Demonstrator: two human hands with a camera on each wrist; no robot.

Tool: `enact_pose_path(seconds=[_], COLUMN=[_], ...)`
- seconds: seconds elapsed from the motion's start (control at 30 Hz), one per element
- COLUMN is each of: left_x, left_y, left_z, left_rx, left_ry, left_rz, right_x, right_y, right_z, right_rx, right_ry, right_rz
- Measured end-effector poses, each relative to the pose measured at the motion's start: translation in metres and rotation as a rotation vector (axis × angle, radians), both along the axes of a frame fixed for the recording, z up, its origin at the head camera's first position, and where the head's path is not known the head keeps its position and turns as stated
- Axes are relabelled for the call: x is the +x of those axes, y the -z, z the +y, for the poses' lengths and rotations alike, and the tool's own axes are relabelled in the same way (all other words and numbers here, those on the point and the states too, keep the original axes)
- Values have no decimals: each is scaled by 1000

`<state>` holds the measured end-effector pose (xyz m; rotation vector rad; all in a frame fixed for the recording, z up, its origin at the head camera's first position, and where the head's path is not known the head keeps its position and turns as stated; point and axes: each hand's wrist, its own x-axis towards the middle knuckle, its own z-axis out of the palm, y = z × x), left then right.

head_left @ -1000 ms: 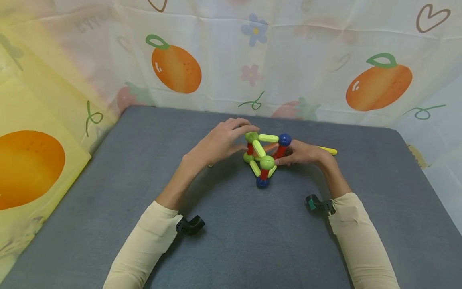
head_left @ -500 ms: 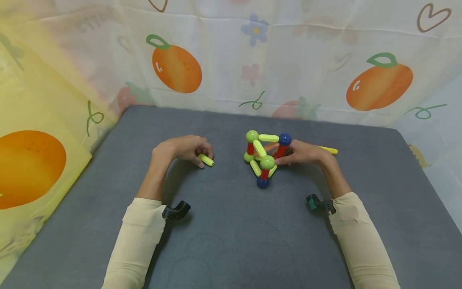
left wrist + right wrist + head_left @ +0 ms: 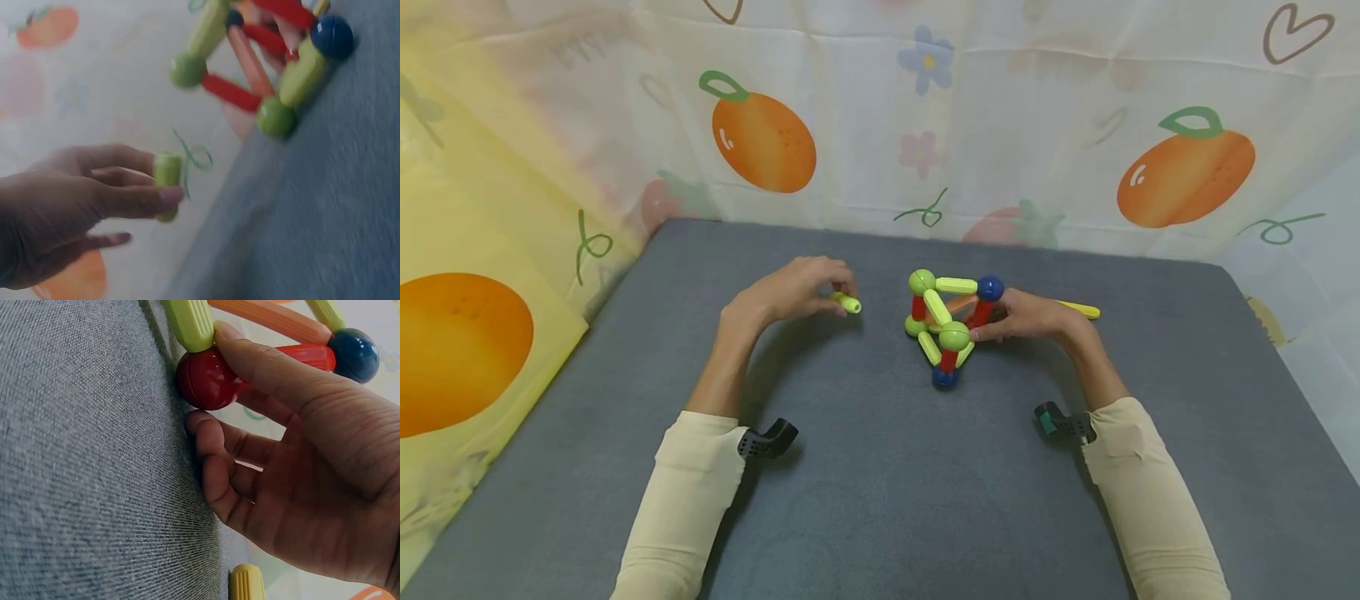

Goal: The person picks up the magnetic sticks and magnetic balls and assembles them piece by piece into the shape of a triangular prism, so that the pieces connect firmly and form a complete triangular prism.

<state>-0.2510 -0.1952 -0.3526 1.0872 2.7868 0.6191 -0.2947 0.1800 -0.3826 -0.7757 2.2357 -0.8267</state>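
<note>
My left hand (image 3: 797, 290) pinches a short yellow-green rod (image 3: 167, 167) between thumb and fingers, raised above the table to the left of a built frame. That frame is made of magnetic rods and balls: red rods, yellow-green rods (image 3: 937, 307), an orange rod (image 3: 275, 317), green balls (image 3: 954, 336) and blue balls (image 3: 990, 288). At its lower right corner, my right hand (image 3: 1026, 315) holds a red ball (image 3: 206, 378), thumb on top near a yellow-green rod and curled fingers beneath. The head view hides this red ball behind the fingers.
A yellow rod (image 3: 1078, 309) lies on the grey table (image 3: 880, 467) just beyond my right wrist. Behind the table's far edge hangs a curtain (image 3: 850, 125) printed with fruit. Each forearm wears a black wrist mount (image 3: 767, 438).
My left hand left the frame's top, moved left to the yellow-green rod on the table, took hold and lifted it. It is now shifting toward the frame. My right hand stays put.
</note>
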Motion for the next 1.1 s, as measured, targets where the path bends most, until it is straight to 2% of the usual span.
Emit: enact_pose_path(seconds=[0.17, 0.23, 0.3, 0.43, 0.6, 0.73, 0.8, 1.1], left_x=[13, 15, 15, 9, 5, 3, 3, 0], left_y=[-31, -41, -50, -59, -55, -52, -52, -44], left_z=[40, 63, 87, 127, 151, 157, 157, 152], left_rx=[61, 61, 23, -87, -204, -256, -264, -206], left_ry=[55, 118, 196, 324, 383, 386, 383, 400], left_rz=[385, 488, 542, 517, 453, 437, 435, 439], right_x=[0, 0, -1, -2, -5, -7, -7, -4], right_y=[-1, -1, 0, 1, 3, 5, 5, 2], right_z=[0, 0, 0, 0, 0, -1, 0, 4], right_rx=[-2, -13, -29, -51, -113, -132, -106, -7], right_ry=[-1, -9, -18, -29, -73, -80, -69, -17], right_rz=[9, 10, 4, -9, -9, -6, -1, -8])
